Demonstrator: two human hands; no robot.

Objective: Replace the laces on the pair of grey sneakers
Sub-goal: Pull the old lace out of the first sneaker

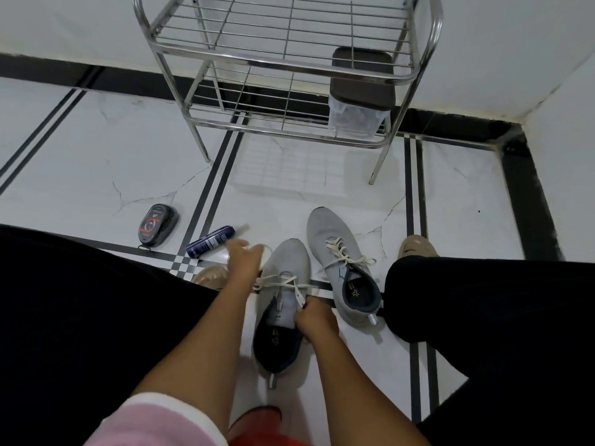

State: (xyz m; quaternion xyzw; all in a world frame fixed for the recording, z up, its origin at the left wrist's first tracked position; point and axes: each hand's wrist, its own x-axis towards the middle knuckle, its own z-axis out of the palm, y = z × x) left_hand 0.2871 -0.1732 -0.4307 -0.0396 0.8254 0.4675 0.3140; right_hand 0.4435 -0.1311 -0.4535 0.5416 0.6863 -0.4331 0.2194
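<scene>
Right hand (317, 320): our fingers curl round a white lace (301, 296) end at the near sneaker's (283, 284) collar.
Left hand (243, 259): blurred, we grip the lace's other end, left of the toe.
Far sneaker (335, 252): just right, laced, on the floor (96, 149).
Rack (289, 69): beyond, far side.
</scene>
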